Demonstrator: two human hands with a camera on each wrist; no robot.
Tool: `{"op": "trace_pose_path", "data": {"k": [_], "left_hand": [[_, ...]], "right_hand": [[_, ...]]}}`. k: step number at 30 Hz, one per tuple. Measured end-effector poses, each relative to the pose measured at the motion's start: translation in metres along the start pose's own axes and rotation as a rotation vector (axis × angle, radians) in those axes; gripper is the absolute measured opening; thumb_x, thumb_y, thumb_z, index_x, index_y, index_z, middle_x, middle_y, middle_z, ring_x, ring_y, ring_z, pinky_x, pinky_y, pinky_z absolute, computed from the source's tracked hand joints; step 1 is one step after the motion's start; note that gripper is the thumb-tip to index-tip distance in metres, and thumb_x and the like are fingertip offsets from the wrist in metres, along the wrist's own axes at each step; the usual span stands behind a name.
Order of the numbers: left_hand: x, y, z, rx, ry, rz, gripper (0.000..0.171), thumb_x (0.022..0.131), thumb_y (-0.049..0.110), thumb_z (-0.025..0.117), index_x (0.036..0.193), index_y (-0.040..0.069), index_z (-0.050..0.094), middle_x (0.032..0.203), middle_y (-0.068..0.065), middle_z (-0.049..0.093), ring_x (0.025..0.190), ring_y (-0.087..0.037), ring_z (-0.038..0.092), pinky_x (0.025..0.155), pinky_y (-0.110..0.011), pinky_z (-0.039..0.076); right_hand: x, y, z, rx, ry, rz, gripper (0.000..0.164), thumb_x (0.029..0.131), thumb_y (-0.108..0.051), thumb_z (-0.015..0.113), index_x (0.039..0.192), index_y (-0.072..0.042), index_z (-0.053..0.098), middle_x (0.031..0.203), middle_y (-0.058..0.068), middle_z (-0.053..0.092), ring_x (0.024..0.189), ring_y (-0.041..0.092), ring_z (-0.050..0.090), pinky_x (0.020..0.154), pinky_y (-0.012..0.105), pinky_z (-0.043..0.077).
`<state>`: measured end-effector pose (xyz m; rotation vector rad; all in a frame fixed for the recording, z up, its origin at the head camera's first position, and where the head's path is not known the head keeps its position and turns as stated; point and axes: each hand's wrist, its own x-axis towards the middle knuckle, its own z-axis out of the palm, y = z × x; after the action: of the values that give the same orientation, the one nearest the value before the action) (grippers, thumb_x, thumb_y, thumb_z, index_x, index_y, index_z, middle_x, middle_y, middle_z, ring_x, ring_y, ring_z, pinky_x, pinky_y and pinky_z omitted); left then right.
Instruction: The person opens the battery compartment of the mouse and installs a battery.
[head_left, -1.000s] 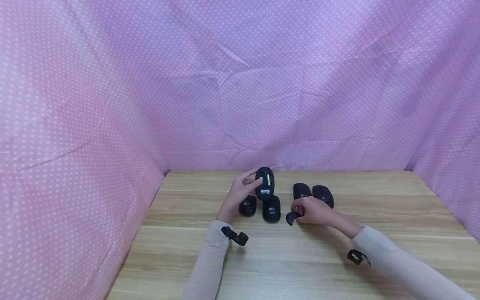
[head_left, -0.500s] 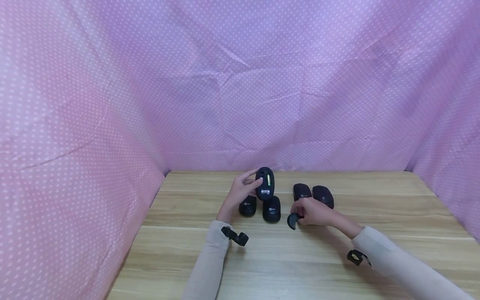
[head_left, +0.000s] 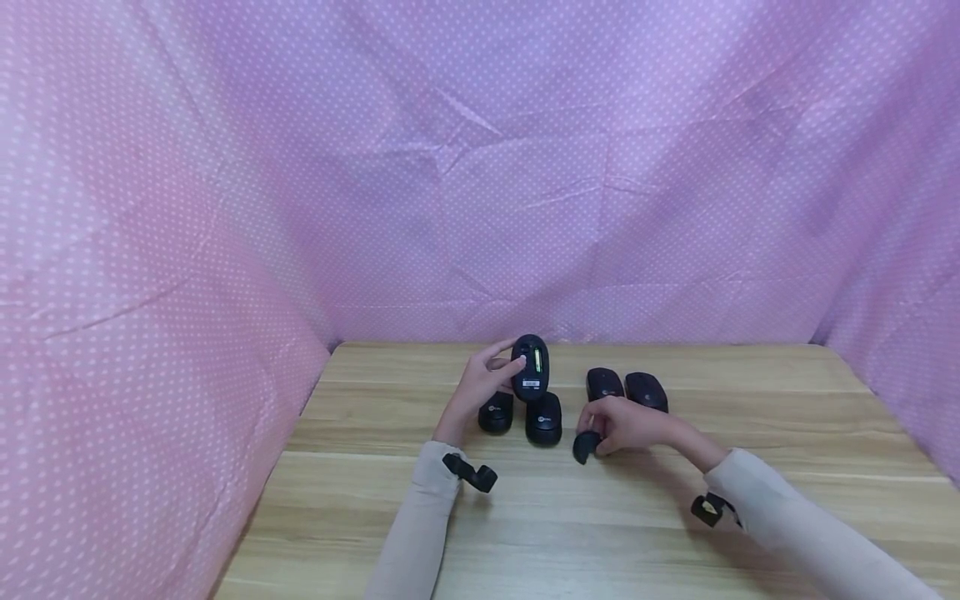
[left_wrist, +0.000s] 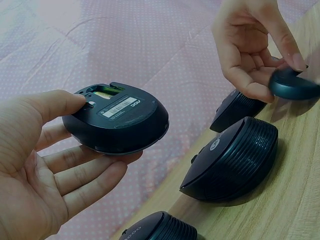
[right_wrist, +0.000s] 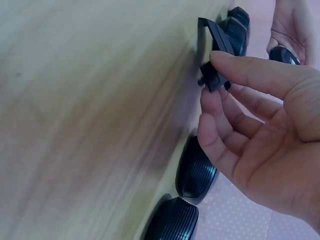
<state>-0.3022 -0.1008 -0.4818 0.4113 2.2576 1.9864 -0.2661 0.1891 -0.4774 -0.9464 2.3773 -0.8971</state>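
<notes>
My left hand (head_left: 480, 381) holds a black computer mouse (head_left: 531, 385) above the table, thumb on its underside and fingers beneath, as the left wrist view shows. The underside faces up toward me. In its uncovered battery compartment lies a green battery (left_wrist: 104, 94). Off to the right, my right hand (head_left: 624, 423) pinches a small curved black battery cover (head_left: 582, 450) between thumb and fingers. A tab (right_wrist: 212, 77) on the cover sits by the fingertips in the right wrist view. The cover is apart from the mouse.
Two black mice (head_left: 543, 419) (head_left: 495, 413) stand on the wooden table (head_left: 525, 533) below the held mouse. Two more mice (head_left: 603, 382) (head_left: 647, 392) stand behind my right hand. Pink dotted cloth (head_left: 480, 208) hangs around the back and sides.
My right hand has shifted slightly toward me, and the cover has turned between its fingers. My left hand and the mouse stay almost still.
</notes>
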Motion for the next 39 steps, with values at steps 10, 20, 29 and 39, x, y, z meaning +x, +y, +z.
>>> {"op": "trace_pose_path", "data": {"k": [10, 20, 29, 39], "left_hand": [[0.001, -0.004, 0.0, -0.005, 0.003, 0.001, 0.054, 0.1, 0.025, 0.067, 0.15, 0.013, 0.051, 0.125, -0.028, 0.068, 0.083, -0.02, 0.074, 0.081, -0.04, 0.064], [0.002, -0.004, 0.0, 0.003, 0.001, 0.003, 0.053, 0.098, 0.028, 0.068, 0.148, 0.017, 0.054, 0.122, -0.025, 0.071, 0.084, -0.021, 0.074, 0.081, -0.04, 0.064], [0.003, -0.007, 0.002, 0.006, -0.01, 0.016, 0.052, 0.099, 0.027, 0.067, 0.147, 0.014, 0.054, 0.119, -0.026, 0.071, 0.083, -0.021, 0.074, 0.08, -0.04, 0.064], [0.003, -0.007, 0.004, 0.009, -0.02, 0.014, 0.052, 0.099, 0.028, 0.068, 0.148, 0.014, 0.054, 0.12, -0.025, 0.072, 0.083, -0.021, 0.074, 0.08, -0.04, 0.064]], "right_hand": [[0.002, -0.006, -0.01, 0.029, -0.039, -0.079, 0.019, 0.086, 0.004, 0.073, 0.101, -0.006, 0.072, 0.083, 0.005, 0.069, 0.074, 0.008, 0.057, 0.067, 0.019, 0.049], [0.013, -0.015, -0.021, 0.156, 0.059, -0.037, 0.016, 0.089, 0.001, 0.073, 0.105, 0.0, 0.07, 0.089, 0.009, 0.071, 0.078, 0.016, 0.062, 0.069, 0.024, 0.052], [0.022, -0.025, -0.031, 0.178, 0.169, -0.046, 0.033, 0.094, -0.002, 0.068, 0.127, 0.0, 0.062, 0.093, 0.013, 0.073, 0.081, 0.02, 0.064, 0.071, 0.027, 0.053], [0.034, -0.033, -0.041, 0.226, 0.322, -0.004, 0.02, 0.094, -0.005, 0.069, 0.113, 0.002, 0.067, 0.099, 0.016, 0.073, 0.088, 0.02, 0.069, 0.08, 0.035, 0.06]]}}
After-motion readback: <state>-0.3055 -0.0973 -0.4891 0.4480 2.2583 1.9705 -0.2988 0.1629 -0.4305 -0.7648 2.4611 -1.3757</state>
